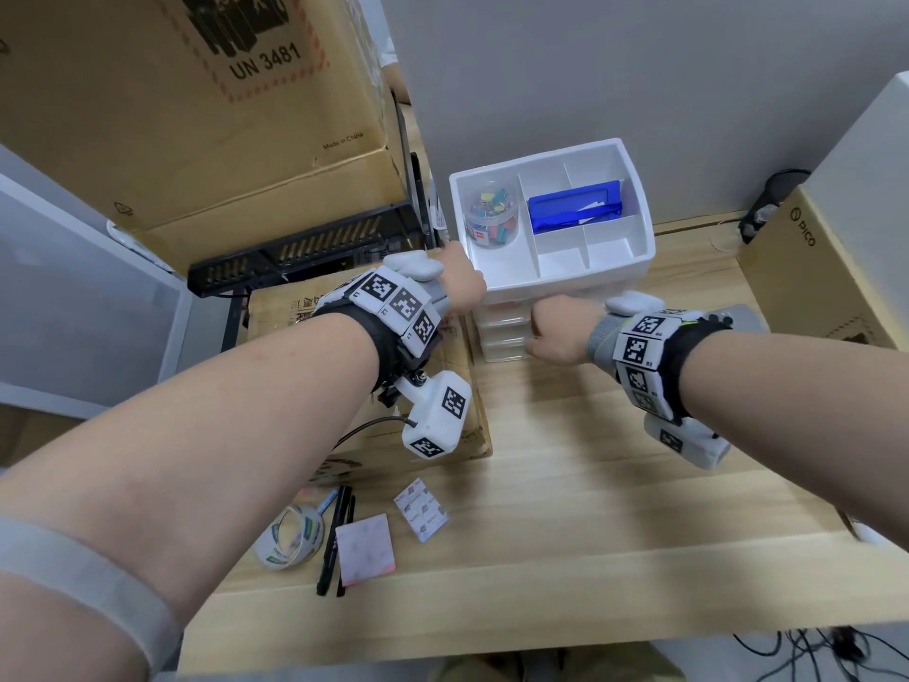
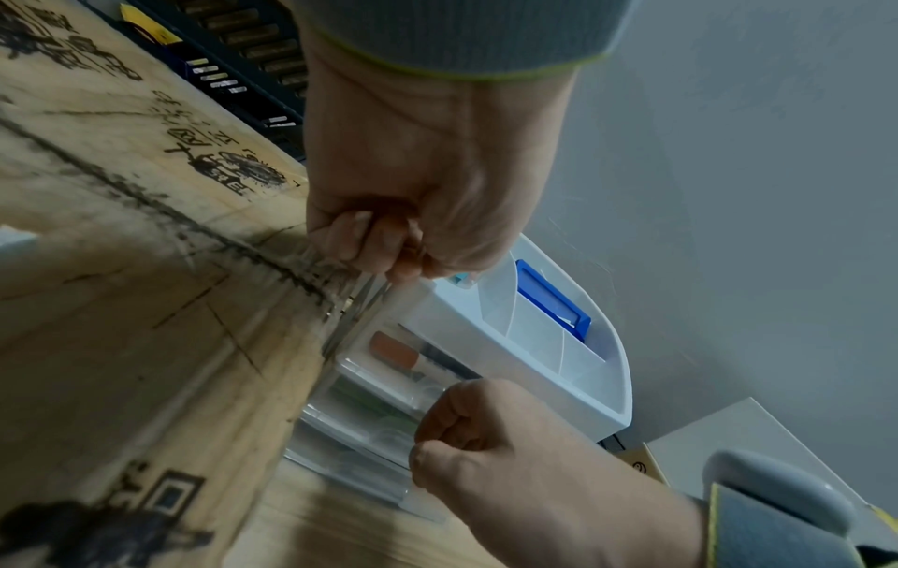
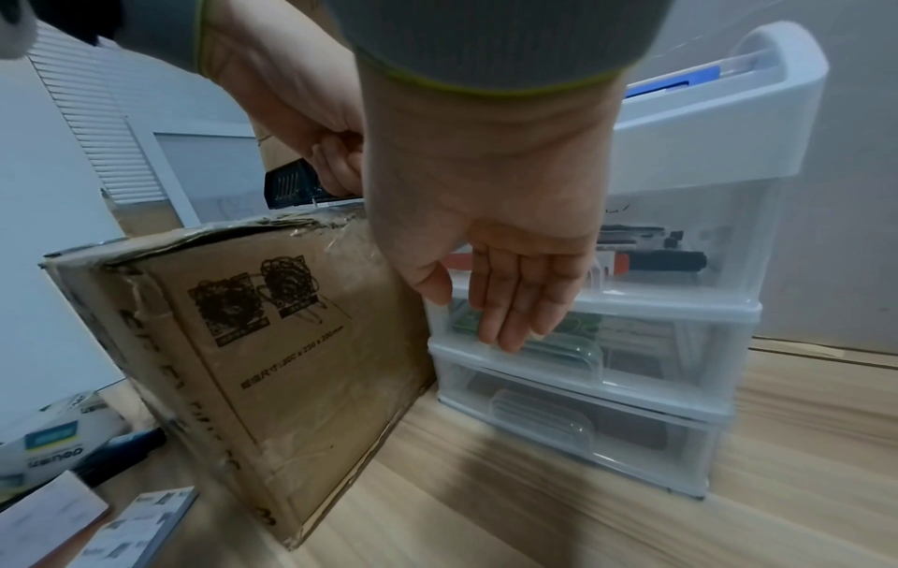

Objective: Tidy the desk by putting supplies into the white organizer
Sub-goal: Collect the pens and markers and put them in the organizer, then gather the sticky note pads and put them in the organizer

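Head view: my left hand (image 1: 462,280) fingers curled, empty, at white organizer (image 1: 634,260) corner; right hand (image 3: 505,276) fingers straight on drawer front (image 3: 573,334).

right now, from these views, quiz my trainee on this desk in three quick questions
1. True or false: the jar of clips stands in the top of the white organizer.
2. Which lies on the desk? A tape roll, B stapler, C scissors.
3. How many clear drawers does the organizer have?
Key: 1 true; 2 A; 3 three.
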Demonstrator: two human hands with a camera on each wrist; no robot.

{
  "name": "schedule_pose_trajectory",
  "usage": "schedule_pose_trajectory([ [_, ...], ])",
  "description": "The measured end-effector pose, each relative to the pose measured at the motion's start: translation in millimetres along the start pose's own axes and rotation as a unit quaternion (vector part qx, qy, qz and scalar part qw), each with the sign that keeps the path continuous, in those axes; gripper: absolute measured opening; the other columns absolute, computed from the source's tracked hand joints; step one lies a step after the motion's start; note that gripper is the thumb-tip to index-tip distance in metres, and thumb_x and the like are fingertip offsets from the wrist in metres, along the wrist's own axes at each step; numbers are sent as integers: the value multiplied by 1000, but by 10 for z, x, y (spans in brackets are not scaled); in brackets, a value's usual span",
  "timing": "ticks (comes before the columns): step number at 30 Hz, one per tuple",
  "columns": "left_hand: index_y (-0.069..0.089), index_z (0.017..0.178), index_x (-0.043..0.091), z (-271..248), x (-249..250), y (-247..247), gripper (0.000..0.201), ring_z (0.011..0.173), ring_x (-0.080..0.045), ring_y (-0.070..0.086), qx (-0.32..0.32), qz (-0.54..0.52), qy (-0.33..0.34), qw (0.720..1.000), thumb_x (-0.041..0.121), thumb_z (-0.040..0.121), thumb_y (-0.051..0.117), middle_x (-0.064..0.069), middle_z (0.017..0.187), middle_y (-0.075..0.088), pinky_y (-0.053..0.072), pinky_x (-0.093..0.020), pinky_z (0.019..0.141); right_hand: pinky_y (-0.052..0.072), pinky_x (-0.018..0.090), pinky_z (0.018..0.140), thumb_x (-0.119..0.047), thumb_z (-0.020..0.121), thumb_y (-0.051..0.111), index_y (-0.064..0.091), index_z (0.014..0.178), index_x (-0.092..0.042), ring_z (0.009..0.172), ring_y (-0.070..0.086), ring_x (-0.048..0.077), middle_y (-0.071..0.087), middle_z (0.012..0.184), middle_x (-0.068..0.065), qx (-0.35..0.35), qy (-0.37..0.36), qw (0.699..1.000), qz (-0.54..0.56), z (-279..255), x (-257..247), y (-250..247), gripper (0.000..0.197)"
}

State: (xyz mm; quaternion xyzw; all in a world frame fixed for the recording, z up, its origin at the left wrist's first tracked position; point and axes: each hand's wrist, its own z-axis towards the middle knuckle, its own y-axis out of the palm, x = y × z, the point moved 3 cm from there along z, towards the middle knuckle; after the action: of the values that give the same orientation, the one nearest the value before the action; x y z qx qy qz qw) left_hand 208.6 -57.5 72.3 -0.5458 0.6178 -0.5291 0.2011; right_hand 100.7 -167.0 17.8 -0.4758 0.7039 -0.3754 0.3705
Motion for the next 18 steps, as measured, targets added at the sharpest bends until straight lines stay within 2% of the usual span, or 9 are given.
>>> schedule_pose_trajectory([
  [3,45,134,0,-13,8,0,41,118,-37,58,1,-3,1,1000,20,98,49,-19,128,59,45,-40,93,54,33,75,-34,87,56,54,78,-12,85,62,32,59,89,9,-5,7,1000,16,-32,0,47,23],
  [6,45,134,-1,-43,14,18,40,118,-36,57,17,-14,2,1000,19,99,47,-19,128,59,44,-37,90,57,37,78,-35,86,56,63,95,-8,87,65,32,67,96,11,-34,11,999,21,-83,2,101,29],
  [10,44,135,0,-124,-28,81,42,117,-36,57,46,-57,-9,997,24,101,47,-19,128,58,44,-38,93,58,36,78,-32,86,55,68,98,-6,86,67,30,71,96,11,-83,6,996,17,-203,-30,226,31],
  [12,42,135,0,-179,-49,98,47,114,-34,58,77,-67,-12,995,30,101,51,-17,125,59,44,-37,90,57,34,75,-31,88,55,69,99,-4,85,67,29,72,96,13,-122,3,993,4,-264,-46,312,32],
  [14,51,124,1,-294,-106,77,40,102,-32,62,121,-93,2,988,30,98,55,-15,112,64,44,-35,79,54,32,71,-29,86,54,71,101,-3,83,68,30,73,98,15,-154,1,988,-10,-340,-93,436,35],
  [16,58,97,7,-448,-171,41,20,82,-28,61,156,-110,54,980,26,95,55,-10,90,65,48,-36,73,52,31,68,-26,84,52,71,103,-2,81,68,30,73,100,16,-186,-4,982,-43,-426,-178,584,36],
  [18,52,76,15,-619,-202,61,19,67,-22,52,144,-114,111,977,24,92,53,-4,72,57,45,-34,65,52,31,66,-25,87,51,68,94,-1,82,65,30,71,94,11,-231,-16,968,-98,-512,-228,742,30],
])
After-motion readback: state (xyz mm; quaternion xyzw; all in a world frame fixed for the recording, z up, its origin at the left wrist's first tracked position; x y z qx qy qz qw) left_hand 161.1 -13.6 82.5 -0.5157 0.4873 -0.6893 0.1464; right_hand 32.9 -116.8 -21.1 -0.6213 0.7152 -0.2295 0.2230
